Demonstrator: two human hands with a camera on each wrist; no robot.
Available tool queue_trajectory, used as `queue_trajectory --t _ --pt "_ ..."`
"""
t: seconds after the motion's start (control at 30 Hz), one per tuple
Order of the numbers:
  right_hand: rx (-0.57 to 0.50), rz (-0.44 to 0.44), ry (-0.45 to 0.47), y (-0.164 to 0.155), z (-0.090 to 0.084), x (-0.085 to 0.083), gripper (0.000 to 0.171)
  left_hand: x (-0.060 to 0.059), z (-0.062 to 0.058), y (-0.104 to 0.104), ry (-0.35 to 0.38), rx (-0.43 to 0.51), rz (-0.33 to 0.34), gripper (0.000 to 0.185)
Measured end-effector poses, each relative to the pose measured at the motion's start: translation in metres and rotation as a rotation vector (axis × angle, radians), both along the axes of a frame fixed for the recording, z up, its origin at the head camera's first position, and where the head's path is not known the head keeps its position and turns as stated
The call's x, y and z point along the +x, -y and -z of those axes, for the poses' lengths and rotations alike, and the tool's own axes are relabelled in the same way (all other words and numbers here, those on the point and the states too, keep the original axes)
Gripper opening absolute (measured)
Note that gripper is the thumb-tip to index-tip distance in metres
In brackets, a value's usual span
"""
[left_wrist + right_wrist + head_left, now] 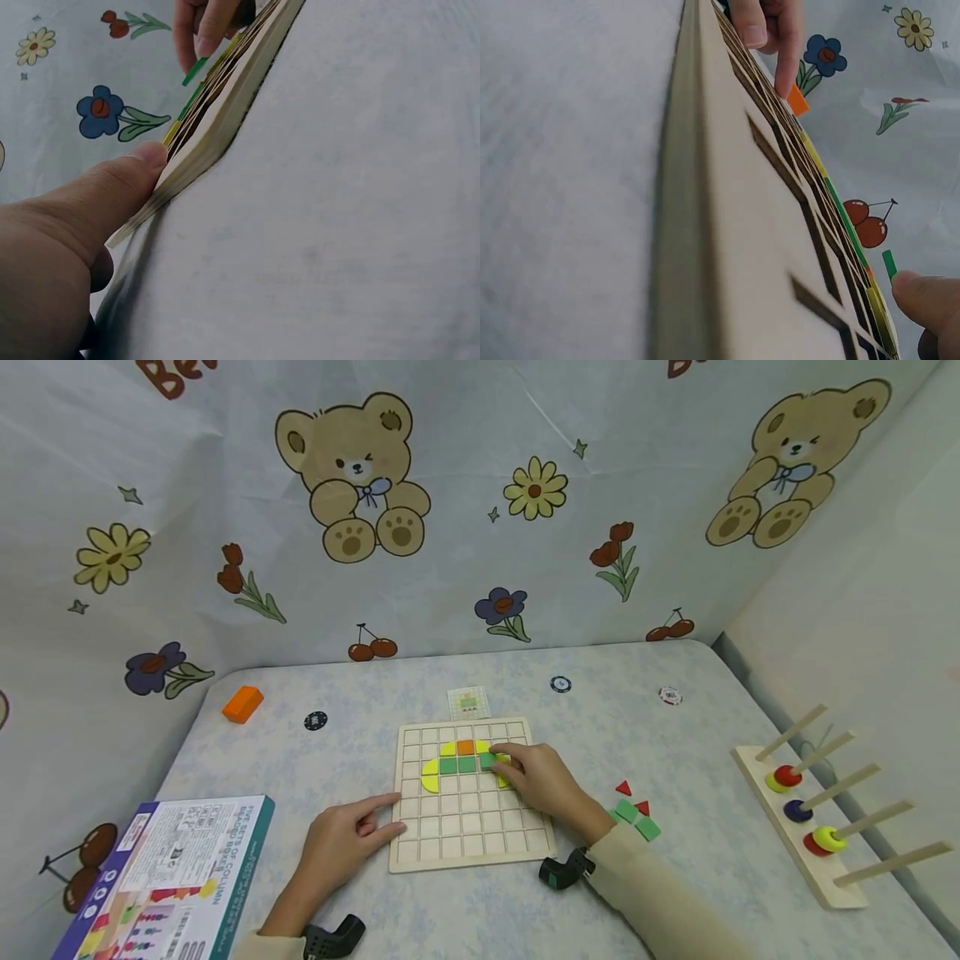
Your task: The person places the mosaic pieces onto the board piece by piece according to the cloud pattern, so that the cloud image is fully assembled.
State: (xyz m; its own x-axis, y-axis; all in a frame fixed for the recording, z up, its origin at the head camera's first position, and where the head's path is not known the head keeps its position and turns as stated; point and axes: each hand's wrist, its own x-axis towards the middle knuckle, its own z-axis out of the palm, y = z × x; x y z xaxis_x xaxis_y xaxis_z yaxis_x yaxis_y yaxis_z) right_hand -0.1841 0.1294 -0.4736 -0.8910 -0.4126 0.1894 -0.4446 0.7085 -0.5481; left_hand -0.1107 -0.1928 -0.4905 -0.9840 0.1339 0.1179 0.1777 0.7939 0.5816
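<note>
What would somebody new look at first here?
Probably the big winking teddy bears printed on the backdrop. Then the wooden grid board in the middle of the table, where the right hand pinches a green tile, and the peg stand with colourful rings at the table's right side.

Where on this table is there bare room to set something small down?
Between the grid board and the peg stand, with the white chip behind and red triangles in front. Also between the black chip and the left hand. It's crowded beside the right sleeve, where loose green squares lie, and among the board's colored tiles, by the right hand.
</note>
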Motion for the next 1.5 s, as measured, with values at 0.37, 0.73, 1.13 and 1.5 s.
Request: queue_trajectory --t 0.37,0.73,1.13,1.5 --pt "-0.002 0.016 -0.060 0.002 0.011 0.003 0.036 0.000 -0.001 -0.001 0.000 -0.015 0.000 0.041" --pt "-0.008 0.065 -0.120 0.009 0.014 0.003 0.032 0.001 -0.004 0.002 -0.010 -0.015 0.007 0.041" --pt "-0.137 0.104 0.010 -0.014 -0.017 0.011 0.030 0.002 0.002 0.001 0.029 -0.023 -0.015 0.043" --pt "0.040 0.238 -0.053 -0.130 -0.048 0.071 0.022 0.000 0.001 -0.001 -0.001 -0.006 0.002 0.042"
